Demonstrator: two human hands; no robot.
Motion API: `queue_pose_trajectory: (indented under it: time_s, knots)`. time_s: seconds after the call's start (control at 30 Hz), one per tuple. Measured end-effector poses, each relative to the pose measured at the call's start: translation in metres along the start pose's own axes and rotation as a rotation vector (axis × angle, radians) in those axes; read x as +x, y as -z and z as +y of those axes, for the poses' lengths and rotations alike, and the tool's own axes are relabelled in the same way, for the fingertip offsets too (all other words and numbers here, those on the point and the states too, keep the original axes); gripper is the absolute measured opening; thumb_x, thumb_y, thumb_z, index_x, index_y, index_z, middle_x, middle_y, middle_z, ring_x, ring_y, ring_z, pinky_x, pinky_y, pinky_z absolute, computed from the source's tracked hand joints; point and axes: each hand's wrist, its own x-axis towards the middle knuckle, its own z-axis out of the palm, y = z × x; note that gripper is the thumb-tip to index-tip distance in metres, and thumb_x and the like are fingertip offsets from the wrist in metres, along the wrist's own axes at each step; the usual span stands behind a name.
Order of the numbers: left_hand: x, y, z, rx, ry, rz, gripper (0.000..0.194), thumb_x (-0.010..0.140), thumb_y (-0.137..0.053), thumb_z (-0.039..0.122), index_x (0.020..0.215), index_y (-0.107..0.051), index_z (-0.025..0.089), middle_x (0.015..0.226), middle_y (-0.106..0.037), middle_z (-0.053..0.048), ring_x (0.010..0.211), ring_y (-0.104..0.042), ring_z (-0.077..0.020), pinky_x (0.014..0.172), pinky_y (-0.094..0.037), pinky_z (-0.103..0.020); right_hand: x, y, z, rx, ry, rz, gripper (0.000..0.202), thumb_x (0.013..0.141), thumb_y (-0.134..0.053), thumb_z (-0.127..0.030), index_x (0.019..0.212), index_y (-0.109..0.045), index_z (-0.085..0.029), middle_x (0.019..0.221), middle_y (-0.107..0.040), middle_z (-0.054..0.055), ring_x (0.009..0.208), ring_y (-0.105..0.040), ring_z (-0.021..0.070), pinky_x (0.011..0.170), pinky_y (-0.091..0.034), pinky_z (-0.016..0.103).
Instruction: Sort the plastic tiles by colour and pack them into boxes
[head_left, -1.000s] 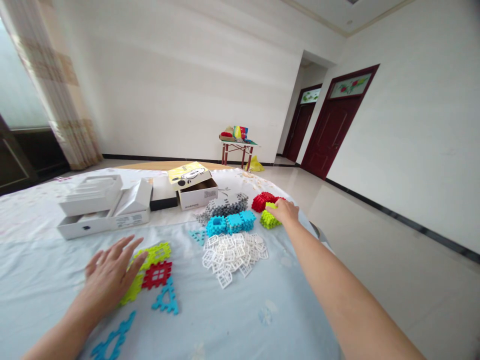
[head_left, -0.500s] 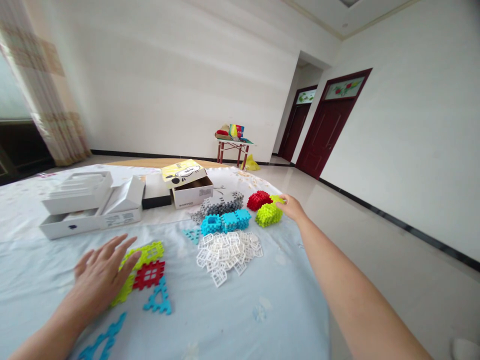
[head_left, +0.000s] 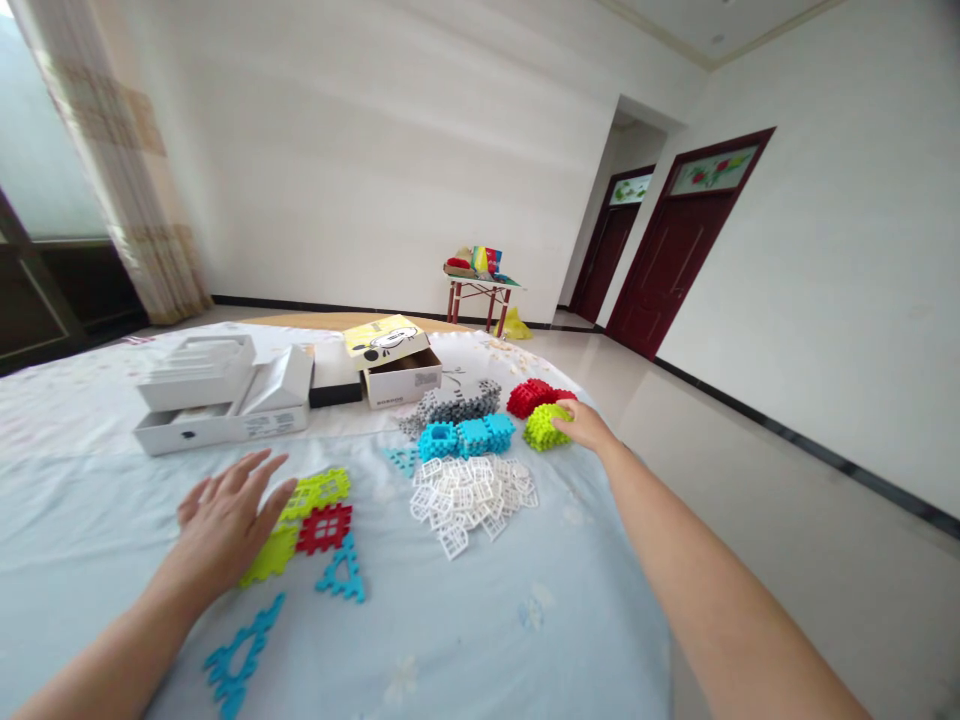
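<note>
My left hand [head_left: 236, 515], fingers spread, is over the left edge of a flat group of joined pieces: lime green ones [head_left: 330, 486], a red window piece [head_left: 325, 528] and a blue triangle [head_left: 343, 575]. Another blue triangle [head_left: 241, 655] lies nearer the front. On the right, my right hand [head_left: 585, 425] has its fingertips at the lime green stack [head_left: 544, 427]; whether it grips a piece is hidden. Red pieces [head_left: 532, 397] stand just behind that stack. Blue stacks [head_left: 469, 436], a grey pile [head_left: 457, 402] and white window frames [head_left: 472, 495] sit mid-table.
White boxes [head_left: 217, 425] stand at the back left, beside a black-and-white box [head_left: 335, 385] and an open carton [head_left: 405, 380] with a yellow lid [head_left: 385, 340]. The round table's cloth [head_left: 480, 640] ends at the right. A small side table [head_left: 484, 283] stands by the wall.
The view has shifted, moving the scene slightly rightward. My right hand has moved from the far end of the lime green pieces to the stack's near right side. My left hand stays spread.
</note>
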Motion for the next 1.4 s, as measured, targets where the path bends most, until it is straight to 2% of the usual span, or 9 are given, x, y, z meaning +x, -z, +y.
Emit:
queue_pose_trajectory:
  time_s: [0.13, 0.27, 0.37, 0.5, 0.63, 0.87, 1.03, 1.2, 1.4]
  knots:
    - [-0.001, 0.011, 0.001, -0.054, 0.077, -0.031, 0.052, 0.089, -0.022, 0.046, 0.122, -0.049, 0.017, 0.131, -0.047, -0.012, 0.121, -0.039, -0.0263, 0.101, -0.024, -0.044, -0.004, -0.001, -0.012, -0.009, 0.038, 0.123, 0.043, 0.07, -0.06, -0.036, 0.11, -0.059, -0.02, 0.11, -0.062, 0.007, 0.101, -0.056, 0.0221, 0.088, -0.043, 0.034]
    - [-0.002, 0.013, 0.0, -0.132, 0.192, -0.021, 0.053, 0.088, -0.022, 0.048, 0.122, -0.05, 0.018, 0.13, -0.049, -0.011, 0.121, -0.04, -0.0244, 0.1, -0.026, -0.041, -0.019, -0.01, -0.06, 0.107, 0.206, 0.19, 0.039, 0.075, -0.054, -0.035, 0.107, -0.06, -0.015, 0.108, -0.062, 0.011, 0.097, -0.057, 0.0213, 0.09, -0.041, 0.034]
    - [-0.003, 0.011, -0.004, -0.176, 0.261, -0.033, 0.051, 0.087, -0.024, 0.048, 0.123, -0.05, 0.022, 0.129, -0.05, -0.01, 0.121, -0.04, -0.0241, 0.1, -0.026, -0.042, -0.047, -0.024, -0.117, 0.212, 0.358, 0.073, 0.033, 0.077, -0.053, -0.033, 0.105, -0.061, -0.016, 0.106, -0.062, 0.01, 0.097, -0.056, 0.0211, 0.088, -0.042, 0.033]
    - [-0.005, 0.01, -0.007, -0.215, 0.325, -0.054, 0.049, 0.087, -0.026, 0.048, 0.122, -0.051, 0.023, 0.128, -0.052, -0.009, 0.121, -0.04, -0.025, 0.1, -0.024, -0.045, -0.094, -0.05, -0.189, 0.319, 0.636, -0.187, 0.023, 0.078, -0.056, -0.028, 0.099, -0.063, -0.02, 0.095, -0.064, 0.005, 0.091, -0.057, 0.0179, 0.086, -0.041, 0.032]
    - [-0.006, 0.011, -0.008, -0.225, 0.375, -0.078, 0.051, 0.087, -0.024, 0.049, 0.121, -0.052, 0.023, 0.128, -0.052, -0.009, 0.121, -0.04, -0.0259, 0.1, -0.025, -0.045, -0.126, -0.074, -0.23, 0.335, 0.83, -0.356, 0.02, 0.077, -0.061, -0.026, 0.095, -0.064, -0.018, 0.088, -0.065, 0.004, 0.085, -0.057, 0.0164, 0.082, -0.04, 0.03]
    - [-0.005, 0.009, -0.009, -0.242, 0.423, -0.107, 0.052, 0.087, -0.023, 0.049, 0.12, -0.053, 0.023, 0.127, -0.052, -0.01, 0.12, -0.041, -0.0271, 0.1, -0.024, -0.047, -0.153, -0.082, -0.246, 0.141, 0.82, -0.492, 0.038, 0.067, -0.067, -0.046, 0.093, -0.063, -0.019, 0.077, -0.063, 0.003, 0.079, -0.056, 0.0188, 0.07, -0.041, 0.027]
    - [-0.006, 0.01, -0.007, -0.232, 0.429, -0.128, 0.053, 0.086, -0.021, 0.049, 0.12, -0.052, 0.022, 0.128, -0.052, -0.01, 0.121, -0.041, -0.0274, 0.1, -0.024, -0.047, -0.159, -0.073, -0.245, 0.083, 0.838, -0.536, 0.03, 0.069, -0.065, -0.026, 0.098, -0.061, -0.022, 0.079, -0.063, 0.002, 0.08, -0.057, 0.0182, 0.07, -0.041, 0.026]
    - [-0.007, 0.012, -0.005, -0.236, 0.415, -0.117, 0.051, 0.087, -0.022, 0.047, 0.118, -0.054, 0.022, 0.126, -0.054, -0.01, 0.12, -0.042, -0.0269, 0.1, -0.024, -0.046, -0.14, -0.057, -0.233, 0.137, 0.773, -0.532, 0.031, 0.068, -0.063, -0.021, 0.1, -0.062, -0.023, 0.081, -0.064, 0.0, 0.077, -0.058, 0.0158, 0.069, -0.04, 0.024]
    - [-0.006, 0.012, -0.004, -0.25, 0.421, -0.094, 0.048, 0.087, -0.025, 0.044, 0.118, -0.055, 0.022, 0.124, -0.055, -0.01, 0.118, -0.043, -0.027, 0.098, -0.025, -0.047, -0.096, -0.059, -0.227, 0.071, 0.55, -0.314, 0.024, 0.074, -0.06, -0.026, 0.097, -0.063, -0.02, 0.083, -0.065, 0.002, 0.078, -0.058, 0.016, 0.07, -0.04, 0.025]
